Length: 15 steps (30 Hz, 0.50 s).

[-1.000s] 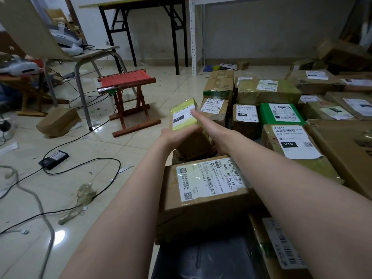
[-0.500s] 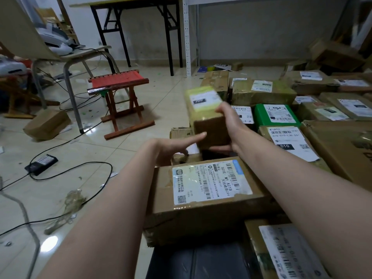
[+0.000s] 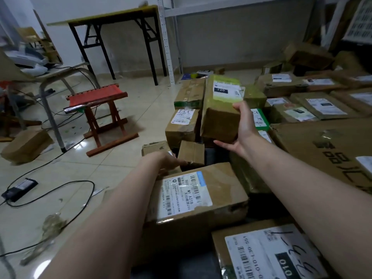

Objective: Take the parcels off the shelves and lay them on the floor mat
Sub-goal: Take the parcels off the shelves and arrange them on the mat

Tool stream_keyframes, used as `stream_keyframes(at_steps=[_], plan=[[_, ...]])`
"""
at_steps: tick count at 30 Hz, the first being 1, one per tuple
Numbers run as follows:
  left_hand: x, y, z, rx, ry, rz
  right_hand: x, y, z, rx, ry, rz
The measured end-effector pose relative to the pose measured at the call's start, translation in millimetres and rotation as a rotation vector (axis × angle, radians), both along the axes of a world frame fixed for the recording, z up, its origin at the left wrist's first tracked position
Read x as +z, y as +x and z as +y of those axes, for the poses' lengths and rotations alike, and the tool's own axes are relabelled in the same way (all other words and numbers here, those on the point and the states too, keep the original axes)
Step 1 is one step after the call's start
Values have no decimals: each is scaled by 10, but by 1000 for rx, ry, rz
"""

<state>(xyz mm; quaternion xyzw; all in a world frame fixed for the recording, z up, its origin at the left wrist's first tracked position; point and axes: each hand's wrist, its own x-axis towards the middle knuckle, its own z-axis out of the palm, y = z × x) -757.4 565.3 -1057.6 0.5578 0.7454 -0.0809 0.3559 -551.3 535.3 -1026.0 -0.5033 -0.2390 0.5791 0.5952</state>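
Head view. The right hand (image 3: 242, 125) grasped the green-taped parcel (image 3: 220, 109) marked 220, holding it in the air: thumb under its near lower edge, fingers (image 3: 239, 105) curled over its upper right side. The parcel stood tilted, its labelled top leaning away from the palm and its bulk to the left of the hand. The left hand (image 3: 168, 160) was stretched out low, well below and to the left of the right hand, its fingers apparently extended and holding nothing that showed, their tips just beside a small carton (image 3: 191, 153). Laid parcels crowded the floor beyond and to the right of both hands, and the A218 parcel (image 3: 197, 198) lay directly beneath the forearms. Only slivers of dark floor mat (image 3: 175, 266) remained visible. The one-handed hold on smooth tape was probably the chief risk, since the overhanging weight could rotate the parcel out of the grip onto the cartons below. A second hazard appeared likely: with so little free mat, the parcel might be set astride neighbouring boxes and tip.
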Motion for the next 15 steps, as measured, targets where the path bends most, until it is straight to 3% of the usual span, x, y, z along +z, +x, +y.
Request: stream_keyframes(at_steps=[4, 15], plan=[[-55, 231, 152, 47, 106, 169, 54, 206, 26, 19, 77, 35], [-233, 862, 474, -20, 187, 284, -183, 475, 11, 57, 62, 17]])
